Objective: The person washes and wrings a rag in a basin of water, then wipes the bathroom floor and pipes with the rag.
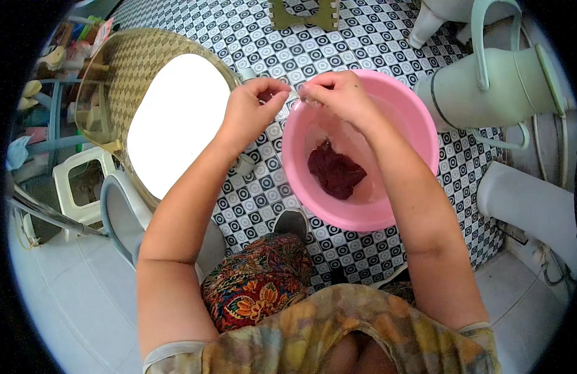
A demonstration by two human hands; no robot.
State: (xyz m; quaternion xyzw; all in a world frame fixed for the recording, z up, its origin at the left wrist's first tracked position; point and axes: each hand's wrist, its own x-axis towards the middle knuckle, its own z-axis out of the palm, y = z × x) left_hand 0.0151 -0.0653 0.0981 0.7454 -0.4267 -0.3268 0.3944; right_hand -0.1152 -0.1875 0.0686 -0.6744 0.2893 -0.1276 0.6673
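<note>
My left hand (pixel 256 111) is curled above the patterned floor, just left of the pink basin (pixel 428 149). Its thumb and forefinger come close together, with something dark red partly showing behind them. My right hand (pixel 339 95) is over the basin's far left rim, fingertips pinched. Between the two hands is a small whitish bit, too small to name. In the basin, a crumpled dark red piece, which looks like wet cloth (pixel 336 171), lies in shallow water, below my right hand and touching neither hand.
At left stands a large tub-like container (pixel 95 68) with a bright white area inside. A pale green jug (pixel 488 87) lies at right, near a white pipe (pixel 525 199). Beyond are a green stool (pixel 304 19) and a white stool (pixel 82 187). My shoe (pixel 291 223) is near the basin.
</note>
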